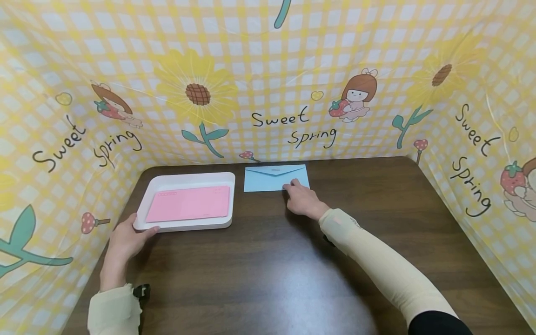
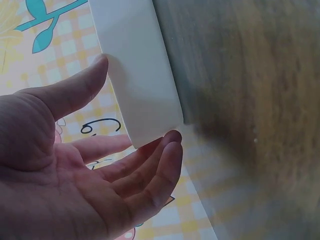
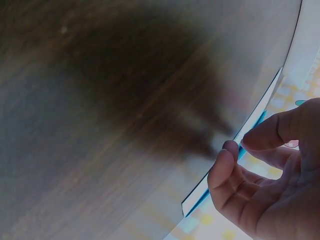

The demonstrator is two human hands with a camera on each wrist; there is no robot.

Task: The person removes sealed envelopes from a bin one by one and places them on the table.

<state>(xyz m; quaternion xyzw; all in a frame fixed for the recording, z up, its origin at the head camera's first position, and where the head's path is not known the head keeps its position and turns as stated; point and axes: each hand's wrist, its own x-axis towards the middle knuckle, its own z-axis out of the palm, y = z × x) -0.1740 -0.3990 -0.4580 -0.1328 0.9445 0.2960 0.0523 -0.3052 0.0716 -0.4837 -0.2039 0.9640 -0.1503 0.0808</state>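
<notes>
A white tray (image 1: 188, 225) stands on the left of the table with a pink envelope or card (image 1: 188, 204) lying in it. My left hand (image 1: 125, 238) holds the tray's near left corner, thumb along the front wall and fingers round the side. In the left wrist view the thumb touches the rim, and the curled fingertips (image 2: 172, 150) meet the corner. Right of the tray, a light blue envelope (image 1: 265, 181) lies with its pointed flap facing up. My right hand (image 1: 304, 201) pinches its near edge toward the right; in the right wrist view thumb and fingers (image 3: 222, 172) are bent at that edge.
The dark brown wooden table (image 1: 251, 279) reaches back to a yellow checked cloth (image 1: 268, 70), which stands as a wall behind and on both sides. The tray sits close to the left wall, and the blue envelope lies near the back edge.
</notes>
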